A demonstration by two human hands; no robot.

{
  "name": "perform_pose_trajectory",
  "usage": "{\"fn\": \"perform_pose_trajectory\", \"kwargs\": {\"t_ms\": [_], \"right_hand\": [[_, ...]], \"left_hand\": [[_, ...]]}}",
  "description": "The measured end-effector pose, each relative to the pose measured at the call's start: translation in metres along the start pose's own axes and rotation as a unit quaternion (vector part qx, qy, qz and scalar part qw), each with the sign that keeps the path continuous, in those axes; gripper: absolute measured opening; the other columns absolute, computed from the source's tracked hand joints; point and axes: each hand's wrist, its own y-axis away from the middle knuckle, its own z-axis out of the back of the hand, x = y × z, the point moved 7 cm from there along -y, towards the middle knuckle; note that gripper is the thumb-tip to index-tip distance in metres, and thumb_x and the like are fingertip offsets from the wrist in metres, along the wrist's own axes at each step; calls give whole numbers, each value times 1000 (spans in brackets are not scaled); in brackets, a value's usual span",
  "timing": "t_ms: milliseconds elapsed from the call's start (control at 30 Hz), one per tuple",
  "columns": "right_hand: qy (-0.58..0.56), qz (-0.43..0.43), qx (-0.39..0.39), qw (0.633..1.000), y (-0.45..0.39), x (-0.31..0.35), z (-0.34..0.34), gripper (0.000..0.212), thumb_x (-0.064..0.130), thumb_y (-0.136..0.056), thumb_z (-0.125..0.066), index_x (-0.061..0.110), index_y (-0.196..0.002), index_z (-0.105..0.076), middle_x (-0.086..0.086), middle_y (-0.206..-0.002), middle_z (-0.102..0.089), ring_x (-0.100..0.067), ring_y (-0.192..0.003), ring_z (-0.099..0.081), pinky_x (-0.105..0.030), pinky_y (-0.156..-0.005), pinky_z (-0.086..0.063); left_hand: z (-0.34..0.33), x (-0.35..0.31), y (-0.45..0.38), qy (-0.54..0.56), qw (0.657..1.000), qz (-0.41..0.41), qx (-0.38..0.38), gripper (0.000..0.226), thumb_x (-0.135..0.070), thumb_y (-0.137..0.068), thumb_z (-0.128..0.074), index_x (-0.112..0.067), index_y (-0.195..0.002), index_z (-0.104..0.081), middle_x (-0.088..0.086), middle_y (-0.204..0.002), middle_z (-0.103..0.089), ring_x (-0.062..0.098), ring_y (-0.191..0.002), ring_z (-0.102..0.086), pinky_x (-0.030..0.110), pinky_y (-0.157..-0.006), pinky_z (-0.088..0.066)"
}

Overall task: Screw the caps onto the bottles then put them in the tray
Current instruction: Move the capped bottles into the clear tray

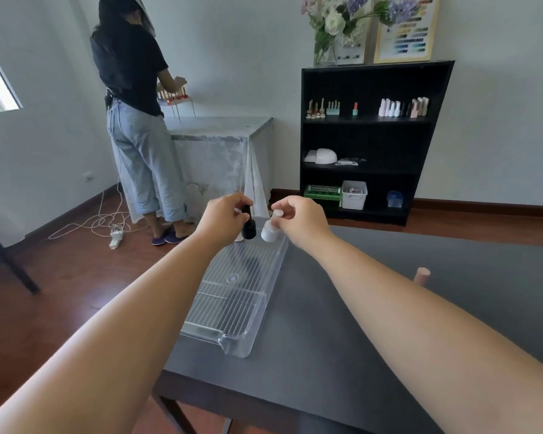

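Observation:
A clear ribbed plastic tray (pixel 232 308) lies lengthwise on the dark table. Over its far end my left hand (pixel 223 216) pinches the cap of a black bottle (pixel 249 228), held upright. Beside it my right hand (pixel 301 219) grips the pale pink cap of a white bottle (pixel 268 233), also upright. Both bottles hang close together just above the tray's far end. Another small white bottle (pixel 239 238) peeks out behind the black one. A pink cap or bottle top (pixel 422 275) shows behind my right forearm.
The dark table (pixel 389 277) reaches right and toward me. Beyond it a person stands at a cloth-covered table (pixel 220 136) with their back to me. A black shelf (pixel 370 139) with small bottles stands against the wall. Cables lie on the wooden floor.

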Motion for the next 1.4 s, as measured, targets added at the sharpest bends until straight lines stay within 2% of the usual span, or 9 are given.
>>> {"fn": "perform_pose_trajectory", "kwargs": {"t_ms": [100, 233, 633, 733, 867, 1000, 1133, 1300, 1400], "right_hand": [[45, 5, 17, 999, -12, -8, -18, 21, 10, -82, -67, 16, -103, -70, -1, -104, -67, -15, -93, -61, -23, -76, -48], [92, 20, 24, 995, -26, -12, -32, 24, 6, -84, -62, 14, -105, -69, -3, -109, -65, -16, -96, -59, -27, -82, -50], [126, 19, 19, 992, -47, -17, -55, 29, 4, -89, -53, 16, -109, -70, -4, -116, -66, -20, -105, -60, -22, -82, -44], [112, 9, 5, 994, -51, -21, -58, 28, 7, -90, -53, 16, -111, -69, -5, -118, -65, -20, -107, -59, -25, -84, -46], [119, 5, 14, 993, -51, -23, -62, 28, 11, -93, -52, 18, -116, -66, -5, -119, -65, -22, -112, -56, -32, -91, -48], [113, 10, 40, 993, -45, -21, -56, 35, 12, -92, -53, 20, -125, -60, -4, -111, -63, -18, -101, -58, -26, -81, -45], [113, 39, 31, 992, -31, -7, -31, 42, 5, -87, -55, 19, -127, -58, -4, -107, -58, -15, -89, -54, -29, -84, -49], [114, 55, -22, 992, 7, 3, 27, 30, 10, -86, -61, 22, -114, -65, 1, -104, -61, -10, -81, -57, -9, -68, -40], [149, 15, 25, 988, 39, -11, 62, 24, 21, -87, -63, 29, -110, -66, 5, -104, -61, -8, -89, -57, -15, -67, -40]], "left_hand": [[-11, 12, -8, -14, 1000, 7, 13, 26, -4, -87, -59, -19, -106, -67, 5, -101, -67, 20, -87, -63, 19, -54, -46], [-24, 21, -15, -50, 998, 1, 25, 28, -4, -88, -58, -20, -109, -67, 8, -102, -61, 20, -88, -59, 27, -74, -42], [-23, 26, -21, -60, 998, -27, -11, 37, -2, -88, -58, -19, -119, -68, 1, -98, -57, 18, -88, -58, 24, -81, -42], [-22, 27, -21, -59, 997, -28, -29, 35, -2, -89, -59, -18, -118, -69, 8, -106, -64, 20, -84, -63, 25, -81, -46], [-20, 25, -16, -55, 997, -47, -33, 37, 0, -88, -58, -16, -119, -69, 6, -108, -65, 18, -87, -63, 25, -84, -48], [-14, 22, -7, -50, 996, -67, -28, 38, 0, -88, -56, -17, -120, -68, 5, -113, -66, 16, -89, -65, 23, -85, -46], [-4, 17, 9, -30, 997, -70, -26, 35, -6, -89, -59, -20, -120, -68, 3, -113, -67, 15, -94, -67, 28, -89, -50], [12, 10, 44, -8, 998, -54, -11, 32, -21, -88, -65, -24, -120, -69, -3, -119, -66, 13, -108, -60, 30, -97, -46], [19, 8, 70, -4, 999, -49, 4, 30, -29, -89, -65, -27, -119, -69, -7, -123, -65, 12, -113, -57, 31, -101, -43]]}}
